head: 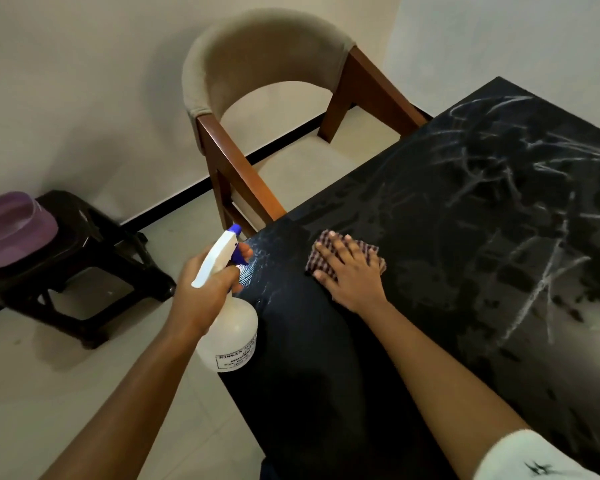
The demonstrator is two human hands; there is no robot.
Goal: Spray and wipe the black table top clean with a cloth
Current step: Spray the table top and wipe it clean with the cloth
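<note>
The black table top [447, 237] with white veins fills the right half of the view, and wet smears cover much of it. My left hand [205, 292] grips a white spray bottle [231, 327] with a blue nozzle at the table's left corner, finger on the trigger, with fine spray on the edge beside it. My right hand [349, 271] lies flat, fingers spread, on a folded checked cloth [323, 252] and presses it onto the table top near that same corner.
A beige padded chair [267, 98] with brown wooden legs stands at the table's far end. On the tiled floor to the left, a dark plastic stool [84, 271] carries a purple tub [11, 226]. A white wall runs behind.
</note>
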